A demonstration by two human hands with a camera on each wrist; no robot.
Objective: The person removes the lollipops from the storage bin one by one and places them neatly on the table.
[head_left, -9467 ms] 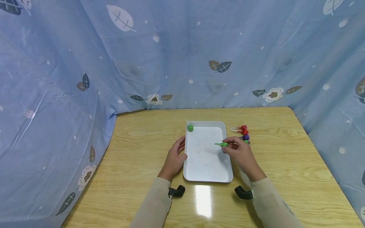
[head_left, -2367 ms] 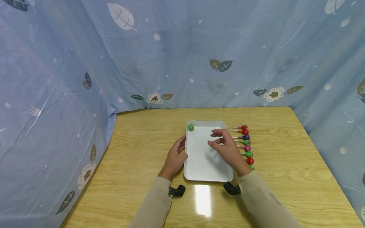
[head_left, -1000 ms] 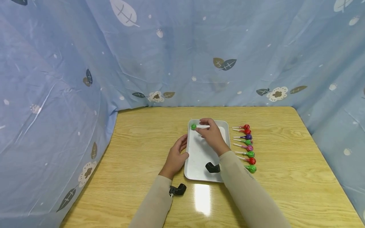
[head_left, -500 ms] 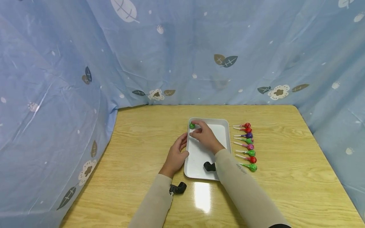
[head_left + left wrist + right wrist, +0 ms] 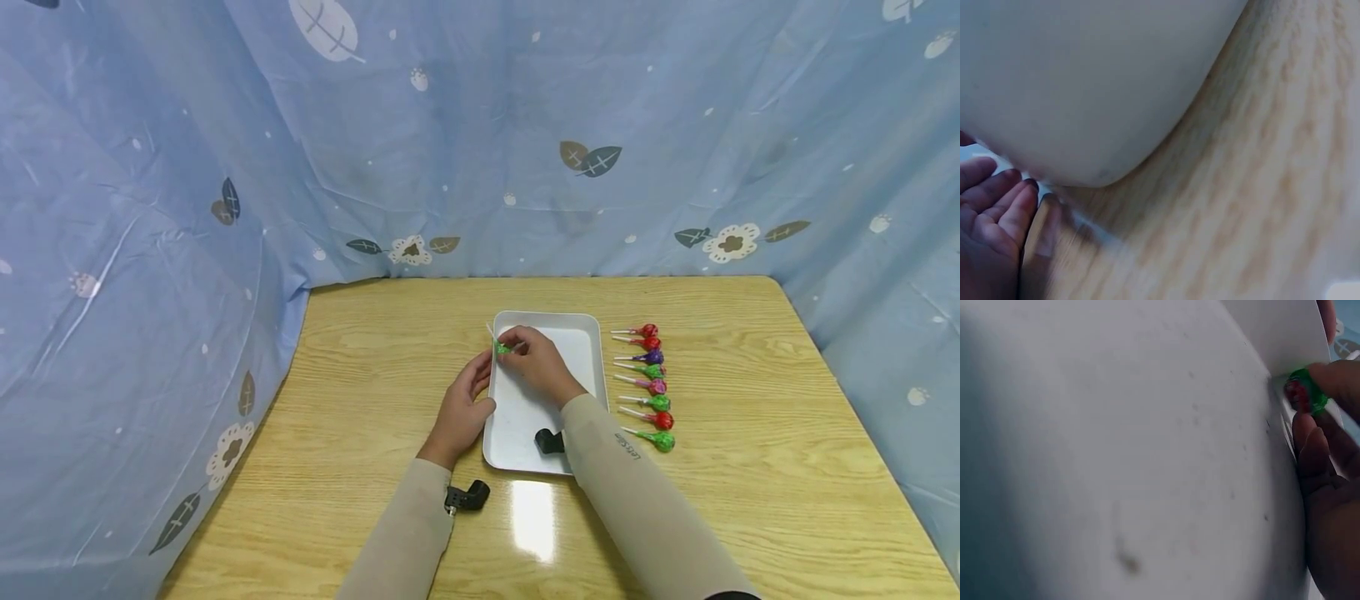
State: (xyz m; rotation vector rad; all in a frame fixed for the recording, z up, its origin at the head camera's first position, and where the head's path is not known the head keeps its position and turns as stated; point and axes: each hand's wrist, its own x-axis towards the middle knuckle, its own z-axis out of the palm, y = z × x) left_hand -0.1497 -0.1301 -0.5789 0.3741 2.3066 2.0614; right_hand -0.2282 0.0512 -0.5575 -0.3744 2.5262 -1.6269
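Observation:
My right hand (image 5: 536, 362) pinches a green-wrapped lollipop (image 5: 503, 347) in the upper left part of the white tray (image 5: 577, 343). Its white stick points up and left across the rim. In the right wrist view, thumb and fingertips press the lollipop's ball (image 5: 1297, 394), green with a red patch, close by the tray's side wall. My left hand (image 5: 461, 414) rests against the tray's left side with fingers loosely extended. In the left wrist view, the left fingers (image 5: 1016, 209) lie right at the tray's outer wall (image 5: 1097, 87).
Right of the tray, several lollipops lie in a column with sticks pointing left, from a red one (image 5: 649, 330) at the back to a green one (image 5: 663, 441) at the front. The wooden table (image 5: 360, 392) is bordered by a blue patterned curtain (image 5: 465, 150).
Earlier my right hand held another green lollipop over the tray. It later returned with nothing held, crossed to the corner lollipop, and now grips it, shifted slightly nearer. The left hand stayed put.

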